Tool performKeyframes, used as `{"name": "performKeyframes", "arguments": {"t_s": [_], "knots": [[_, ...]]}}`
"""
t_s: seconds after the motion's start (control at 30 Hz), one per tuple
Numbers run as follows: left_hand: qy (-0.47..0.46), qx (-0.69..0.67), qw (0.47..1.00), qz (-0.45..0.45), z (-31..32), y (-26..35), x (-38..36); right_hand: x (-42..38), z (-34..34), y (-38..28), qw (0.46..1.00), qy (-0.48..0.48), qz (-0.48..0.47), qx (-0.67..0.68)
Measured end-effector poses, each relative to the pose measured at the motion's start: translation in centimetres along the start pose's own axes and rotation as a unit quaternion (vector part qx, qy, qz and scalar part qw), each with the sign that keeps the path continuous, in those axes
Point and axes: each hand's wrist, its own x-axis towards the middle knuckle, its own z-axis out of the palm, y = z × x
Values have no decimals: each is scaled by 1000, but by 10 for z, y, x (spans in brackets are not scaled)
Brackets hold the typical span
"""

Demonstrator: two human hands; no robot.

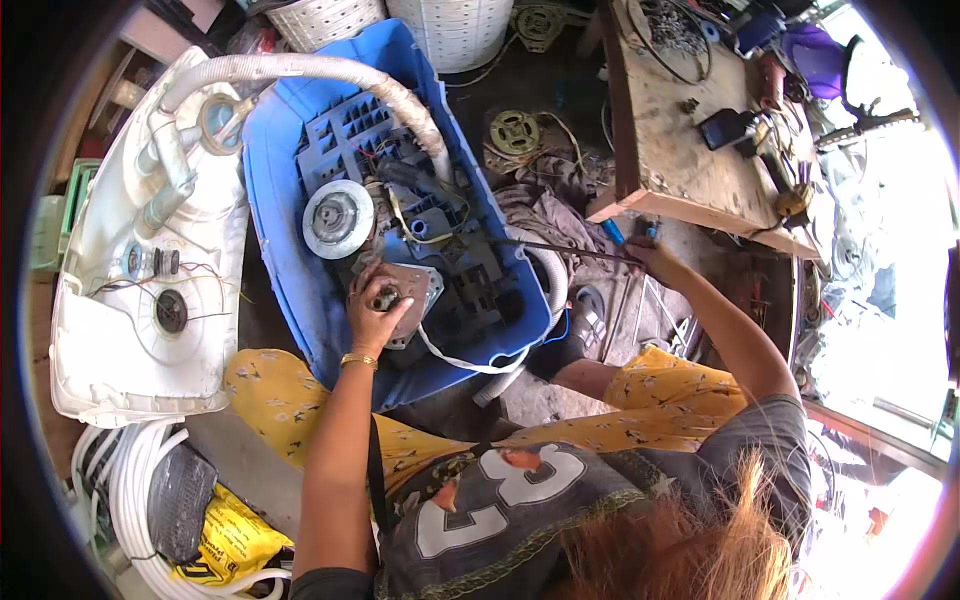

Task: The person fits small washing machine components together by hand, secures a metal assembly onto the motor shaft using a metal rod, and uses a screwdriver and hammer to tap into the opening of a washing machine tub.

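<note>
My left hand (pixel 378 303) is curled over the round hub of a brownish metal plate (pixel 420 284). That plate sits inside a blue plastic washing machine body (pixel 272 215), which lies on its side. Just above the hand is a round, pale pulley wheel (pixel 338 218). My right hand (pixel 655 256) is closed on the end of a long, thin dark metal rod (pixel 575 248). Its other end reaches over the right edge of the blue body. A grey ribbed hose (pixel 300 66) arches over the far end, and a white hose (pixel 470 366) loops around the near end.
A white plastic shell (pixel 140 345) with hoses and wires stands at the left. To the right, a wooden table (pixel 690 150) holds tools. White coiled pipe (pixel 125 495) and a yellow bag (pixel 235 535) are at lower left. Cloth (pixel 545 215) lies on the floor.
</note>
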Motion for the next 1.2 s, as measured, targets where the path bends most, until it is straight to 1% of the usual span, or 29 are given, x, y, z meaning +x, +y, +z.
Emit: {"name": "performKeyframes", "arguments": {"t_s": [0.07,0.13,0.17,0.2,0.23,0.27,0.3,0.33,0.37,0.4,0.43,0.47,0.5,0.53,0.57,0.6,0.63,0.7,0.73,0.77,0.83,0.87,0.9,0.97,1.03,1.07,1.1,1.17,1.2], "knots": [[-27,8,1000,-2,-1,-5,-4,-29,-37,34,987,44,92,121],[-16,17,1000,-13,-1,-2,-4,-60,-78,57,975,26,113,191],[-11,21,1000,-19,-1,-1,-6,-76,-93,62,971,0,119,208],[-17,48,999,-17,0,-4,-7,-83,-109,76,961,57,161,218],[-13,47,999,-19,-1,-1,-8,-92,-121,84,963,81,152,209],[-8,47,999,-21,-2,4,-7,-95,-141,105,953,116,172,221],[-3,47,999,-24,-2,6,-7,-98,-146,111,942,150,192,233],[-6,32,999,-33,-3,9,-6,-95,-148,118,927,243,269,99],[-8,16,999,-42,-3,11,-5,-89,-152,122,882,328,337,-39],[-11,0,999,-52,-3,12,-4,-85,-153,123,807,402,396,-175],[-12,7,999,-46,-2,11,-3,-57,-195,219,749,468,304,-357],[-13,12,999,-41,-2,6,-3,-59,-176,195,762,433,295,-381],[-13,17,999,-38,1,3,-4,-52,-156,175,822,341,275,-363],[-14,21,999,-38,4,4,-4,-42,-137,161,874,234,278,-323],[-16,27,999,-39,4,4,-3,-31,-114,150,905,127,300,-275],[-15,35,999,-39,2,2,-2,-19,-89,142,915,44,331,-226],[-15,32,998,-47,2,0,-3,-11,-63,138,912,1,363,-190],[-1,33,997,-66,4,-2,-6,9,-16,141,900,-30,403,-164],[-31,-16,994,-108,2,0,-5,19,0,155,901,-39,401,-159],[-1,41,997,-61,3,3,-5,26,14,165,902,-48,400,-155],[7,41,998,-53,2,3,-4,22,42,153,898,79,354,-251],[-1,51,997,-51,-1,3,-3,46,27,255,918,132,256,-273],[-6,56,997,-49,-1,3,-1,34,33,253,900,181,216,-333],[-19,56,997,-55,0,2,-1,23,29,259,892,195,209,-351],[-33,48,996,-73,-1,-1,-3,-3,33,202,924,194,267,-191],[-36,49,996,-71,-2,0,-3,-11,27,200,932,200,221,-205],[-39,50,996,-69,-3,1,-3,-4,10,237,919,229,125,-297],[-43,52,996,-58,-5,0,-2,-11,-11,221,896,180,74,-399],[-45,51,996,-51,-5,-2,-2,-23,-15,188,904,98,82,-409]]}}
